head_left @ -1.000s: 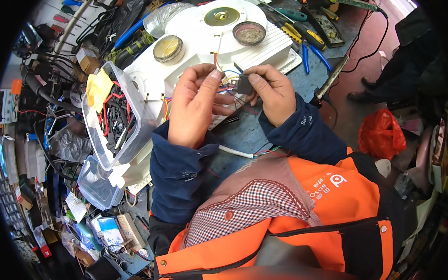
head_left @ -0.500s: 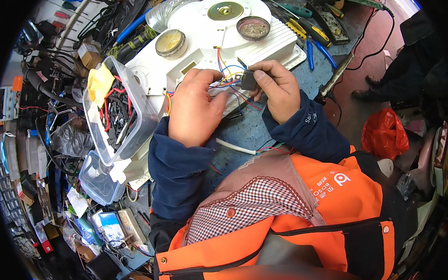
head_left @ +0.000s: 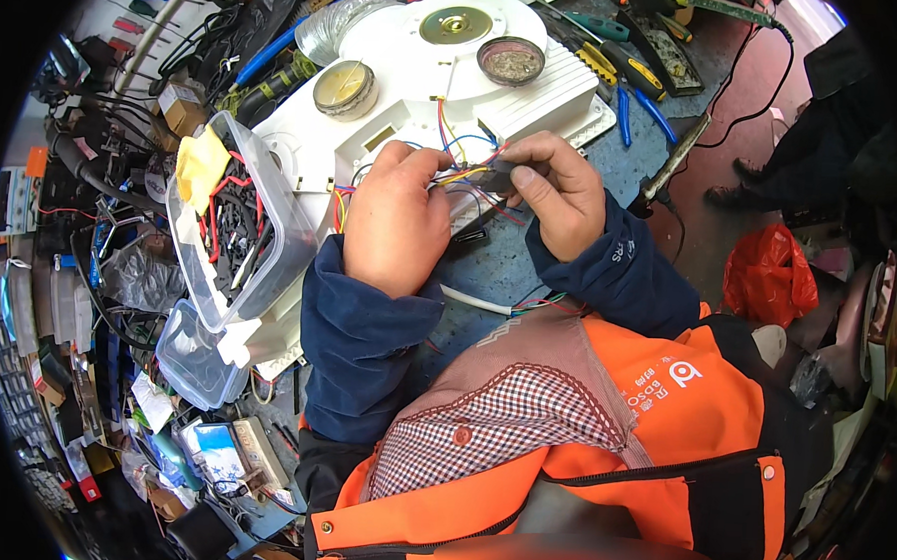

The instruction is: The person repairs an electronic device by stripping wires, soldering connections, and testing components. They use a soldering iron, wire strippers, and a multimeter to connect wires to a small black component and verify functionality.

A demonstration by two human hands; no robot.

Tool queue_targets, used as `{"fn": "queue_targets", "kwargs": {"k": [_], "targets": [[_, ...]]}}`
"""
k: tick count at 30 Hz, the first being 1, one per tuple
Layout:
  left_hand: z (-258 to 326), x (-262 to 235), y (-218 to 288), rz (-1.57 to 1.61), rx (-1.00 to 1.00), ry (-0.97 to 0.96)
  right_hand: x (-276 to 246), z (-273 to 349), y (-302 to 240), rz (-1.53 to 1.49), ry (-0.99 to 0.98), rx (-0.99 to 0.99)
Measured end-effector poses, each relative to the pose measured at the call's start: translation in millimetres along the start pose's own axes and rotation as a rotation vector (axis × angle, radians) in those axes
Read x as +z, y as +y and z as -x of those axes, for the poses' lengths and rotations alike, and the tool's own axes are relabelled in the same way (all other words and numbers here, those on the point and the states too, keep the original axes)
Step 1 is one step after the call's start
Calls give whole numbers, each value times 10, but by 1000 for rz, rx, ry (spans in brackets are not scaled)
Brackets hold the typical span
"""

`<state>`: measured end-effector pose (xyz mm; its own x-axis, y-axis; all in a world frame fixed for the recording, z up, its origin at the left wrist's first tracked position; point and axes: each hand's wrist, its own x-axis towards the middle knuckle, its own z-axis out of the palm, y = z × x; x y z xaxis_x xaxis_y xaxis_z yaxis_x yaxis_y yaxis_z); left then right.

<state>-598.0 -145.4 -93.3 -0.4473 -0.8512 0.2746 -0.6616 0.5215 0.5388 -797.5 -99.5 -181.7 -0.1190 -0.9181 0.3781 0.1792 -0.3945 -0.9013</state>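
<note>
The right hand (head_left: pixel 560 195) pinches a black part (head_left: pixel 495 178) at the near edge of the white housing (head_left: pixel 406 70) on the worktop (head_left: pixel 504 260); the left hand (head_left: pixel 399 220) curls at coloured wires (head_left: pixel 456 148), grip hidden. Wiring seems unfinished: some wires already reach the housing, others lie exposed.

White round logo (head_left: pixel 683 373) and lettering (head_left: pixel 650 392) on the orange garment (head_left: pixel 718 407), small pale letters (head_left: pixel 623 252) on the navy right sleeve (head_left: pixel 658 287).

Black block (head_left: pixel 496 177); red, blue and yellow wires (head_left: pixel 462 175) bunched beside it.
</note>
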Motion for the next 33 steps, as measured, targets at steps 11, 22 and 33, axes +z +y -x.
{"fn": "queue_targets", "kwargs": {"k": [11, 22, 33], "targets": [[53, -116, 25, 137, -74, 14, 1, 1, -28, 39, -17, -25], [89, -135, 178, 286, -138, -83, 93, -58, -74, 430, -118, -148], [38, 120, 26, 30, 139, 54, 161, -58, -28, 543, 14, -93]]}}
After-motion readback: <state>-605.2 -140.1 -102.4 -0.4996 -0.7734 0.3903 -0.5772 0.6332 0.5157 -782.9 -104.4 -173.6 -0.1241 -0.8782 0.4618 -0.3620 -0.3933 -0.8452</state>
